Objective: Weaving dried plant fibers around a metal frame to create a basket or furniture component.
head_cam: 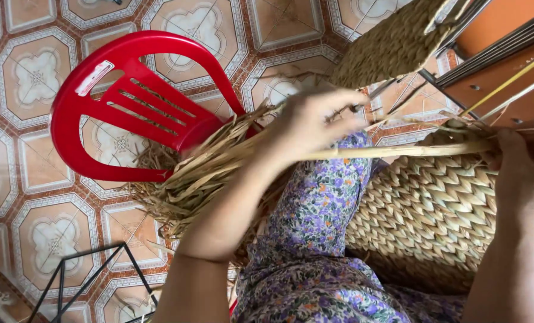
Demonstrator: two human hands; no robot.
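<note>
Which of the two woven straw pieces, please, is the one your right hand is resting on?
The right hand rests on the herringbone-woven straw basket on the lap; the other woven straw piece sits higher up, untouched.

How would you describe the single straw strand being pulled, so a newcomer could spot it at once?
Start at the woven basket on the floral-clothed lap. Just above its rim a long pale strand runs level between the left hand and the right hand. Unlike the tangled straw bundle by the red chair, it is single, straight and taut.
</note>
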